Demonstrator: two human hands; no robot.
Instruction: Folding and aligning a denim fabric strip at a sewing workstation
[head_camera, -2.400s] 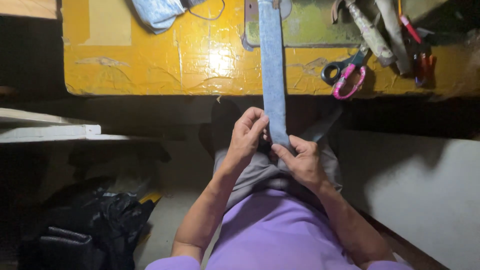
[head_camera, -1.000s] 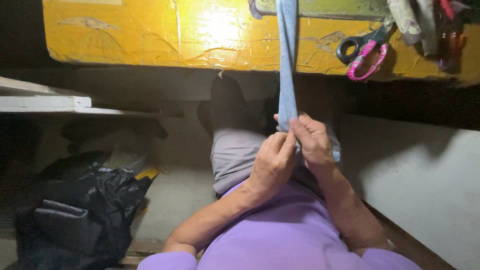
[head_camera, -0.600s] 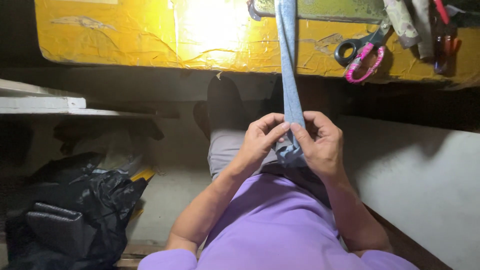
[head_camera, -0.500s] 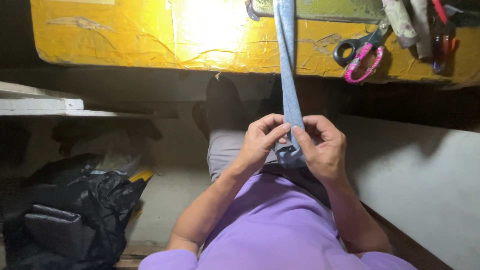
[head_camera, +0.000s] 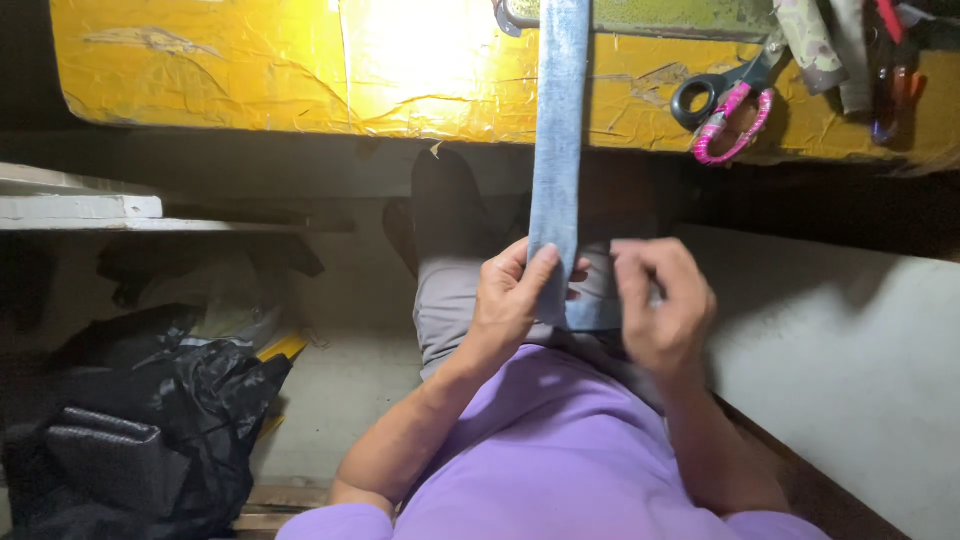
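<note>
A long blue denim strip (head_camera: 558, 150) hangs from the yellow table (head_camera: 250, 70) down to the person's lap. The left hand (head_camera: 510, 300) pinches its lower end, apparently folding it; the right hand (head_camera: 665, 305), curled partly closed, touches its edge. Scissors (head_camera: 725, 110) lie on the table, a black bag (head_camera: 150, 440) on the floor.

A yellow taped table (head_camera: 300, 70) carries a denim strip (head_camera: 560, 110) and scissors (head_camera: 725, 105).

Our right hand (head_camera: 662, 312) has drawn away toward frame right, leaving only our left hand (head_camera: 512, 300) pinching the denim strip (head_camera: 558, 150).
</note>
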